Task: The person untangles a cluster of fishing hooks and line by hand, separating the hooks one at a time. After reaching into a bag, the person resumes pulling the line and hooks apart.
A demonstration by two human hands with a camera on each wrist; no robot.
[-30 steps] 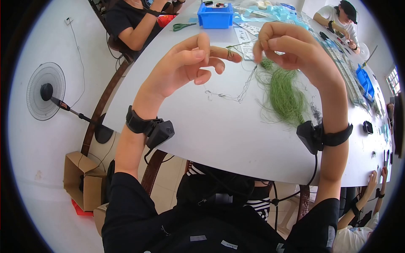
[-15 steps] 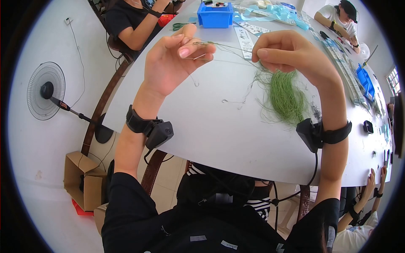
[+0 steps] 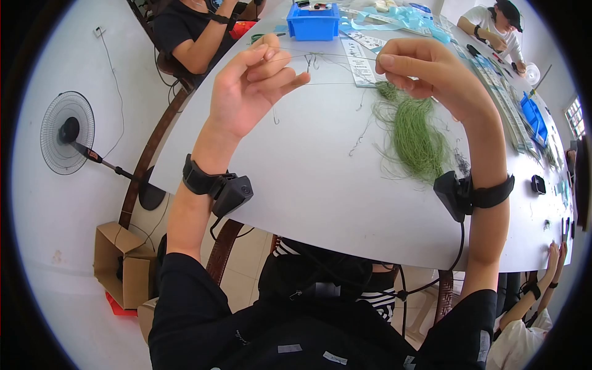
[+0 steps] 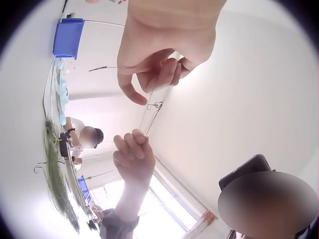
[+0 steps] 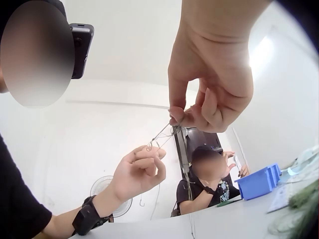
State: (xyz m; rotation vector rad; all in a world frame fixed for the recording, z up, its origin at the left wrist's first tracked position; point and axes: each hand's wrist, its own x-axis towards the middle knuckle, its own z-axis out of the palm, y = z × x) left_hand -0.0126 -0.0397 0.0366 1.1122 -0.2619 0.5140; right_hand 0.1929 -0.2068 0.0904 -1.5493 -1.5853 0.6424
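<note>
Thin line with small fish hooks [image 3: 315, 61] is stretched between the two hands above the white table [image 3: 296, 179]. My left hand [image 3: 250, 86] pinches one end between thumb and forefinger, the other fingers loosely bent; a single hook [image 3: 276, 117] dangles below it. My right hand [image 3: 431, 71] pinches the other end with thumb and forefinger, and more hooks on thin line hang beneath. In the right wrist view, hooks [image 5: 150, 145] show near the left fingertips. A bundle of green line [image 3: 419, 139] lies on the table below my right hand.
A blue bin [image 3: 313, 23], printed cards [image 3: 359, 61] and light blue ribbon [image 3: 401, 20] are at the back. Green-handled scissors lie left of the bin, partly behind my left hand. Other people sit around the table; a fan [image 3: 68, 132] stands at the left.
My left hand moved left and up, its fingers drawing in to pinch the line. The hooks now hang from line stretched between the hands. My right hand shifted slightly.
</note>
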